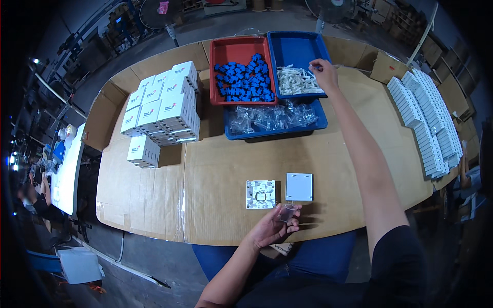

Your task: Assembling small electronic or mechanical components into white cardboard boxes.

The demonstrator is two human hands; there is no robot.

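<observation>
My left hand point(272, 227) holds a small clear plastic piece point(287, 212) near the front edge of the cardboard-covered table point(215, 174). Just beyond it lie a white square base with ribs point(261, 194) and a plain white square cover point(299, 186). My right hand point(324, 73) reaches far out over the blue tray point(295, 49) and pinches at the small white parts point(297, 81) heaped in it. To its left a red tray point(233, 49) holds blue blocks point(245, 79). In front, another blue tray point(275, 128) holds clear plastic pieces point(271, 117).
White boxes point(162, 110) are stacked at the left, one point(144, 151) apart in front. Rows of white plates point(426, 118) lie along the right edge. A white table point(67, 172) stands to the far left, fans at the back.
</observation>
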